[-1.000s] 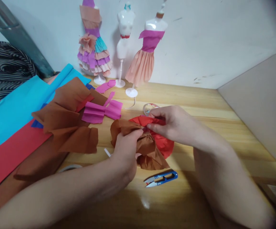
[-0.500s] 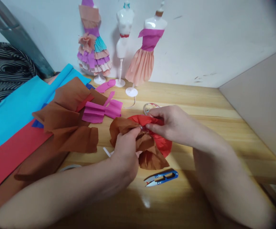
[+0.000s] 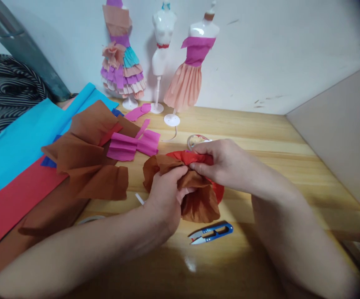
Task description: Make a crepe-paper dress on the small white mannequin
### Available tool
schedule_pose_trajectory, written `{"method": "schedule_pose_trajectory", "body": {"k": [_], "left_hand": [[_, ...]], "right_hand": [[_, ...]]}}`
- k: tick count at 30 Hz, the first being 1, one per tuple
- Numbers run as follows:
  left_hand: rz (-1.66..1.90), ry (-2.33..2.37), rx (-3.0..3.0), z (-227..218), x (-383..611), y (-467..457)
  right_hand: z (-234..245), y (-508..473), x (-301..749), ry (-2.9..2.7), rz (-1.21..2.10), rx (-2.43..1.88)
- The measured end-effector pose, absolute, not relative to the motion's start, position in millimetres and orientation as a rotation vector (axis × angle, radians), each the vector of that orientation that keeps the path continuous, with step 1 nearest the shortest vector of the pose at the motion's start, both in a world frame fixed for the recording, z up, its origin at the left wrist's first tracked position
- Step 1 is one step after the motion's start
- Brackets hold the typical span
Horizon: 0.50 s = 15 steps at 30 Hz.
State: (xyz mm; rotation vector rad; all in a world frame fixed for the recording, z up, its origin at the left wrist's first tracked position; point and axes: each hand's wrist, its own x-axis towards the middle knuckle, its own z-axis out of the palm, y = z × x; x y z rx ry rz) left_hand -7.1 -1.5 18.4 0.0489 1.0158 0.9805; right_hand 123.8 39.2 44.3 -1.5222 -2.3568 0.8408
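Brown crepe paper (image 3: 201,203), gathered and ruffled, lies against red crepe paper (image 3: 219,192) between my hands. My left hand (image 3: 164,195) is closed on the brown paper, its thumb pressing near the middle of the gathers. With thumb and fingers pinched, my right hand (image 3: 219,162) grips the red paper at the upper right, close to the left thumb. Fingertips and folds hide where the two papers meet. Just below the papers, blue-handled thread snips (image 3: 211,233) rest on the table. A small white strip (image 3: 139,199) pokes out left of my left hand.
Loose brown paper (image 3: 86,160), pink paper pieces (image 3: 133,145), a red sheet (image 3: 20,203) and a blue sheet (image 3: 18,141) spread across the left. A tape roll (image 3: 194,140) lies behind my right hand. Three small mannequins (image 3: 192,70) stand along the wall, two dressed in paper.
My left thumb has slid slightly right, nearer the right fingertips. The brown paper has shifted over some of the red, and a shiny spot between the thumbs is now covered.
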Motion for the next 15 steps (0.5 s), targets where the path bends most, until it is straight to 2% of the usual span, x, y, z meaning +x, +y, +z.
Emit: {"method": "schedule_pose_trajectory", "body": {"k": [7, 15], "left_hand": [[0.915, 0.994, 0.163, 19.3, -11.5, -6.8], [0.832, 0.921, 0.463, 20.1, -31.0, -12.9]], "right_hand": [[46.2, 38.7, 127.8, -2.377, 0.935, -1.418], [48.6, 35.7, 134.9, -2.593, 0.812, -1.323]]}}
